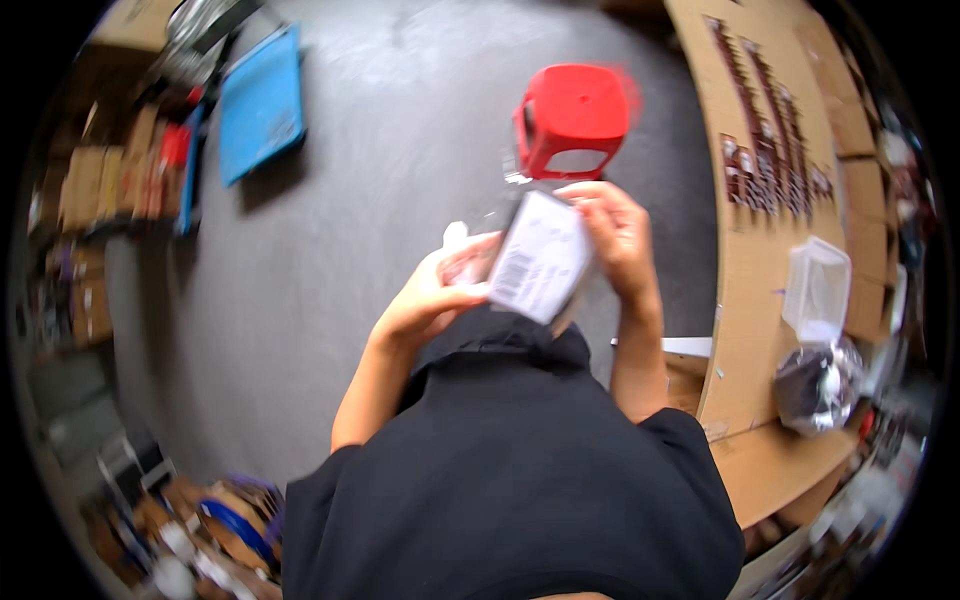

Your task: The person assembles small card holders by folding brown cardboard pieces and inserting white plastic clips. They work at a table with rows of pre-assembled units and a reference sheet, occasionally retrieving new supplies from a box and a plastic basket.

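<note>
Held in front of my body is a flat rectangular packet (541,258) with a white barcode label on its face and a dark edge along its left side. My left hand (441,287) grips its lower left edge, thumb in front and the other fingers partly hidden. At the upper right, my right hand (617,228) has its fingers closed on the packet's edge. Motion blurs the packet and fingers, and its contents cannot be made out. Something pale and glossy shows by the left fingers, too blurred to name.
Ahead on the grey floor stands a red plastic stool (580,112). Rightward, a long cardboard-covered table (745,300) bears rows of small brown packets (765,150), a clear plastic bin (817,290) and a filled plastic bag (820,388). A blue platform (262,105) and stacked cartons (92,187) are at left.
</note>
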`<state>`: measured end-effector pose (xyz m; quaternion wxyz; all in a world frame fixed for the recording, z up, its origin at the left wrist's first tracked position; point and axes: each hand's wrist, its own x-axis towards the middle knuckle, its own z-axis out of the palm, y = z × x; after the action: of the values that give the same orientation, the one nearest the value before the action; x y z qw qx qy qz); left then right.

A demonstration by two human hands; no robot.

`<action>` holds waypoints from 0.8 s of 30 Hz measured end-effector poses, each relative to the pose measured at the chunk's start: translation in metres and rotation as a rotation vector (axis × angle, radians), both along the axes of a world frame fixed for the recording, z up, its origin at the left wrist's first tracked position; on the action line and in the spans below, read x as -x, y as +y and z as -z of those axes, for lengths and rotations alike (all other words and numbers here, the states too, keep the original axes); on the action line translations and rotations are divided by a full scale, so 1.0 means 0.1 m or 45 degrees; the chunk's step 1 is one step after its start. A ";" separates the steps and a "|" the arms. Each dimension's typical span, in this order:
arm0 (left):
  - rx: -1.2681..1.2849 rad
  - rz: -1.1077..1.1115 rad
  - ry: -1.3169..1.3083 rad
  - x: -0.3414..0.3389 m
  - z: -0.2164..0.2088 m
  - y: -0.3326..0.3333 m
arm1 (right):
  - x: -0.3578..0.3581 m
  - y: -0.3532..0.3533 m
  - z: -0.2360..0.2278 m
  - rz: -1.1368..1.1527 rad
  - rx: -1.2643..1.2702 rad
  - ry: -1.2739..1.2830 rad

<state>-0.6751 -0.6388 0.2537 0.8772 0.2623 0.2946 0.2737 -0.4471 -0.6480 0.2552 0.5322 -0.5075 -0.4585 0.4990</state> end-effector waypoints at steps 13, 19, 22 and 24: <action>0.066 0.624 0.066 -0.44 0.09 1.45 | -0.11 0.59 -0.11 0.429 0.064 -0.352; 0.134 0.758 0.066 -1.08 0.30 1.56 | -0.67 0.33 0.21 0.512 0.133 0.135; 0.183 0.708 0.031 -1.46 0.43 1.58 | -1.19 0.11 0.41 0.485 0.175 0.557; 0.169 0.599 0.051 -1.73 0.55 1.58 | -1.65 -0.01 0.47 0.488 0.223 0.602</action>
<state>-0.5020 -0.4804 0.1987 0.9261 0.2710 0.2600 0.0367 -0.2823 -0.6495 0.2080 0.6627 -0.4986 -0.1733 0.5312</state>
